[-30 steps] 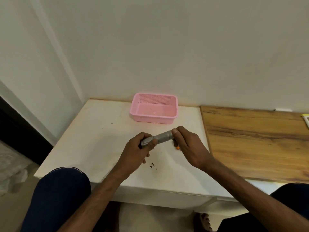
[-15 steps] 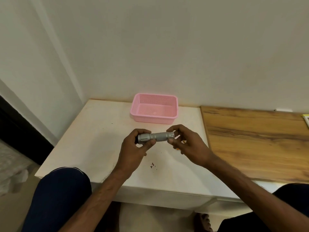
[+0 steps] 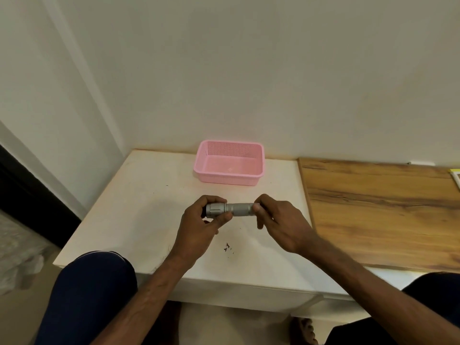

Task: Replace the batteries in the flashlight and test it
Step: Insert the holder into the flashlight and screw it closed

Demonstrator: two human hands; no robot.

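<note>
Just above the white table, a silver flashlight lies level between both hands. Its wider head end sits in the left hand, fingers and thumb curled round it; the right hand pinches the narrow tail end with its fingertips. A pink basket stands behind them near the wall, beside a wood-grain board on the right.

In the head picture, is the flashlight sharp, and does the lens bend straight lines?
Head view: the flashlight is fairly sharp, without glare; light is soft, with faint shadows on the white table; the wall corner leans, a wide-angle effect.
</note>
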